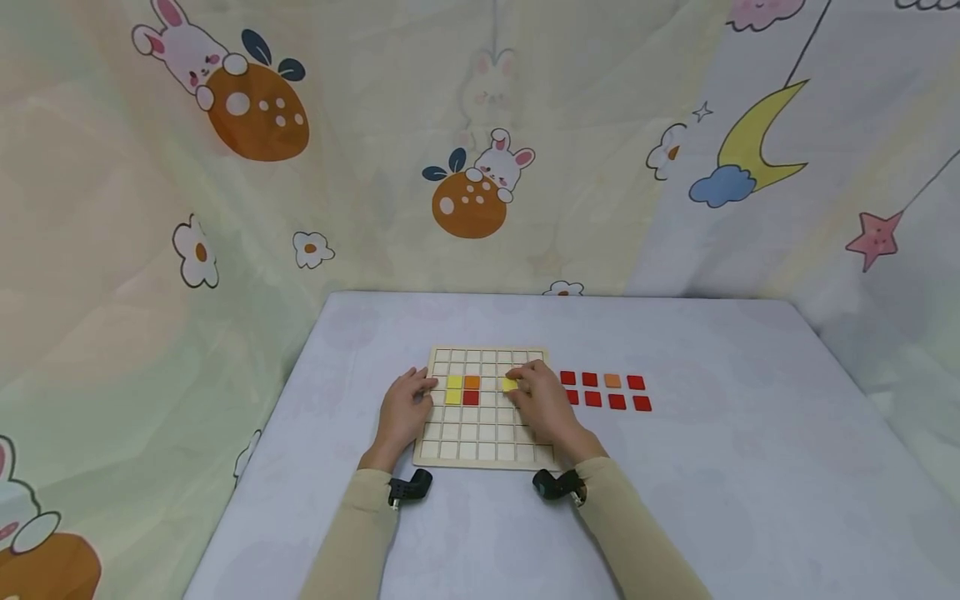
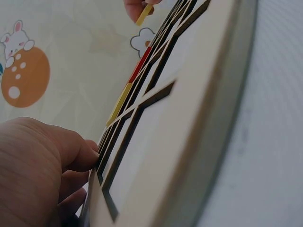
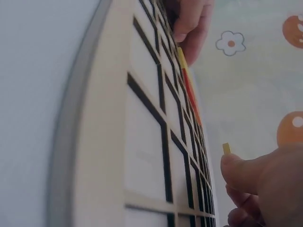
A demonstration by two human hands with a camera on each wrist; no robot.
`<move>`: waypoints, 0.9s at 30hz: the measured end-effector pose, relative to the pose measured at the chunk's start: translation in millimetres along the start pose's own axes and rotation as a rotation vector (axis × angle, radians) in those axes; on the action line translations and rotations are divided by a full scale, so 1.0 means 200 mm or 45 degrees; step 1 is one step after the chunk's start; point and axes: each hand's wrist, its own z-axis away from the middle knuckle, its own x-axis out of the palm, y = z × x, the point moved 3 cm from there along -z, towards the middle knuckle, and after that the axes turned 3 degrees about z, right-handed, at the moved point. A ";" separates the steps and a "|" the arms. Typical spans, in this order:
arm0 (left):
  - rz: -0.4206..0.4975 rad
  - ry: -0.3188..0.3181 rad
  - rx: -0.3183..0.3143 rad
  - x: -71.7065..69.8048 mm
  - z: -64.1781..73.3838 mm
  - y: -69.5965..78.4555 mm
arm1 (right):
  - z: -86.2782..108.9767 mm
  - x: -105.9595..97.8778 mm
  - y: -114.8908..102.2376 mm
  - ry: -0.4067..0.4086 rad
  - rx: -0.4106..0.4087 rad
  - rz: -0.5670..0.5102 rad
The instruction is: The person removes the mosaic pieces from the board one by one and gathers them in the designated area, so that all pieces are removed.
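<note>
A square wooden grid board [image 1: 486, 458] lies on the table. On its left part sit two yellow tiles [image 1: 453, 389], an orange tile [image 1: 472, 382] and a red tile [image 1: 470, 398], side by side. My right hand [image 1: 546, 408] pinches another yellow tile [image 1: 509, 384] between thumb and fingers over the board's right part; in the right wrist view this tile [image 3: 226, 148] appears raised off the grid. My left hand [image 1: 405, 410] rests at the board's left edge, its fingers loosely extended. In the left wrist view the left thumb [image 2: 85, 150] touches the frame; the other fingertips are partly hidden.
Right of the board lie two rows of loose square tiles, mostly red [image 1: 617, 402], with one orange tile [image 1: 612, 381] in the far row. A pale cloth covers the table [image 1: 720, 500]. Behind it hangs a printed curtain [image 1: 375, 167].
</note>
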 end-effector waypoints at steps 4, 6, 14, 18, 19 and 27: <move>0.014 -0.005 0.006 0.00 0.00 0.00 | 0.03 -0.02 0.01 -0.015 0.035 0.003; 0.023 -0.008 0.010 0.00 0.00 0.00 | 0.05 -0.03 0.02 -0.010 0.049 0.014; 0.013 -0.001 0.017 0.00 0.00 0.00 | 0.11 -0.06 0.08 0.011 0.109 0.052; 0.007 -0.004 0.003 0.00 0.01 0.00 | 0.14 -0.09 0.10 0.024 0.124 0.056; 0.006 -0.006 -0.002 -0.01 0.01 0.00 | 0.15 -0.09 0.10 0.025 0.129 0.060; 0.010 -0.004 0.017 0.00 0.00 0.01 | 0.20 -0.15 0.17 0.033 0.160 0.097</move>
